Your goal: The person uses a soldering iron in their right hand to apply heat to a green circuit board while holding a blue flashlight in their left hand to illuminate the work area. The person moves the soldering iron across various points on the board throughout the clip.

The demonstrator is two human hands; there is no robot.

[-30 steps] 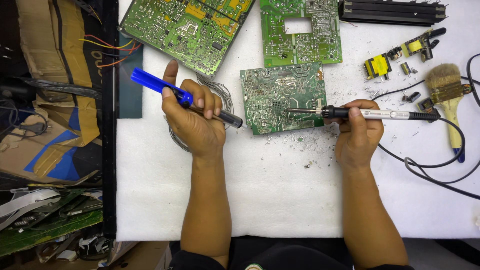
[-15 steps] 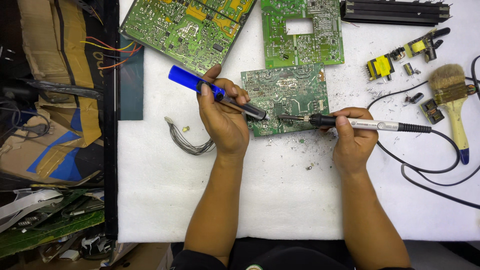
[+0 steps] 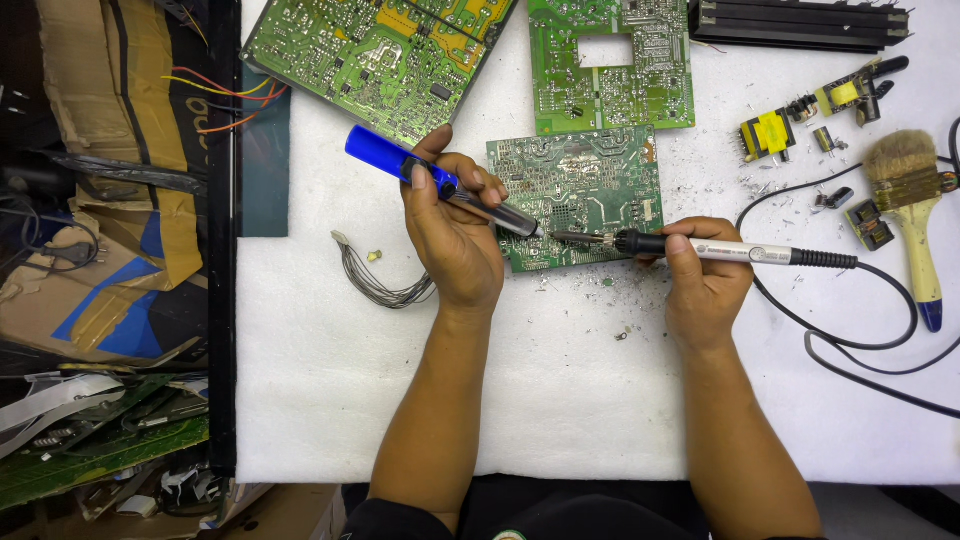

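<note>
Small green circuit board [image 3: 580, 195], solder side up, flat on white padding [image 3: 560, 400].

Left hand [image 3: 455, 235], fist-wrapped on blue desoldering pump [image 3: 440, 185]; long axis slants down-right onto board's lower-left edge.

Right hand [image 3: 705, 280], pinching silver soldering iron [image 3: 700, 247]; axis level, tip leftward, apparently touching pump nozzle there.

Stiff brush [image 3: 910, 200] far right of board.

A white padded bench [image 3: 560, 400] carries three green circuit boards [image 3: 578, 195], a wire bundle [image 3: 380, 280] and a brush [image 3: 915, 200]. Yellow transformers [image 3: 768, 132], a black heatsink [image 3: 800, 22] and solder crumbs lie on it too.
</note>
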